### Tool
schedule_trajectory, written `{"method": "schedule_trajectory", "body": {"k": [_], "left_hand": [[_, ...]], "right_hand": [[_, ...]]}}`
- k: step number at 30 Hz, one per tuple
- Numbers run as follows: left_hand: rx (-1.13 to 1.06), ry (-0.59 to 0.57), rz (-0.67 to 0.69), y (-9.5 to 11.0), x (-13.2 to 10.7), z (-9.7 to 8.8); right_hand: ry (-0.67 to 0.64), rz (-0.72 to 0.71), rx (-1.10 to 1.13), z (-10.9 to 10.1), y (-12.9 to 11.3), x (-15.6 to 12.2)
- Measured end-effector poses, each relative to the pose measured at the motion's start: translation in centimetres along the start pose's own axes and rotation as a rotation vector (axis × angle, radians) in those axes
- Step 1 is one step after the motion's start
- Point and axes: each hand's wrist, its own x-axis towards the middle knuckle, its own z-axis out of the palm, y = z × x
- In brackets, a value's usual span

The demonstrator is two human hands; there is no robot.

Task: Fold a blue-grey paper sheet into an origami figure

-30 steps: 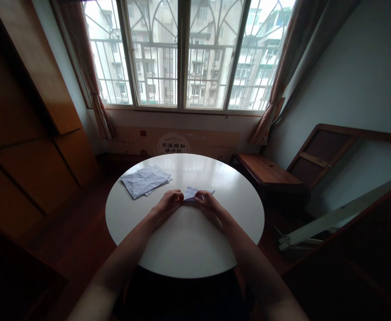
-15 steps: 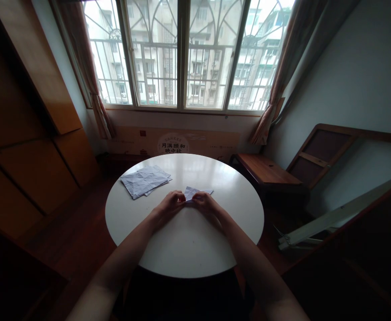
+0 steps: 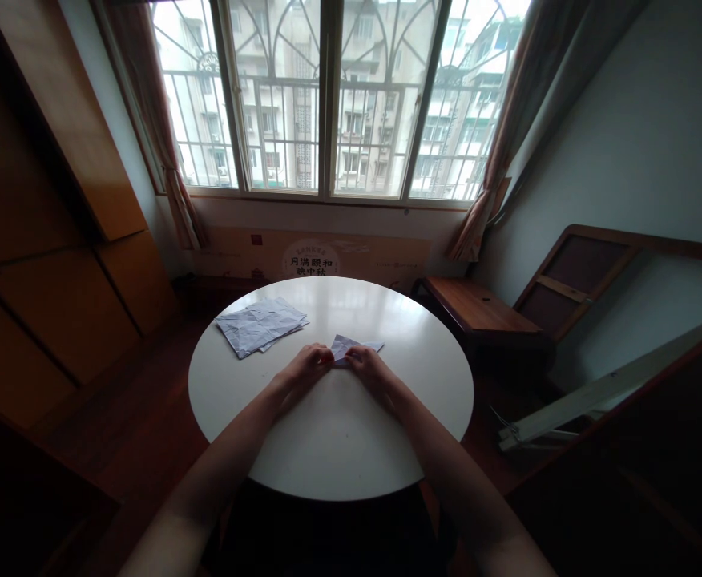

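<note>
A small piece of folded paper (image 3: 342, 345) lies over the middle of the white round table (image 3: 327, 433), its right tip pointing outward past my fingers. My left hand (image 3: 312, 365) pinches the paper's near left edge with closed fingers. Close beside it, my right hand (image 3: 368, 365) grips the near edge too, covering much of the paper's right part. To the left on the table rests a stack of creased paper sheets (image 3: 260, 326), apart from both hands.
Behind the table, a printed cardboard panel (image 3: 363, 250) stands under the barred window (image 3: 363, 120). On the right are a low wooden bench (image 3: 480, 306) and a leaning wooden frame (image 3: 573, 272). Wooden cabinets (image 3: 56, 320) line the left side.
Both hands stay at the same spot on the folded paper. Only slight finger movement shows, and the paper has shifted very little; the stack is unmoved.
</note>
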Motion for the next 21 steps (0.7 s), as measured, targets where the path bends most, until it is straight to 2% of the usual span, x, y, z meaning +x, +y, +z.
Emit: {"method": "schedule_trajectory", "body": {"k": [10, 21], "left_hand": [[-0.022, 0.006, -0.058, 0.7, 0.0, -0.4], [0.004, 0.049, -0.135, 0.4, -0.1, -0.4]], "right_hand": [[0.016, 0.05, -0.184, 0.0, -0.9, -0.2], [0.015, 0.16, -0.266, -0.6, -1.9, -0.4]]}}
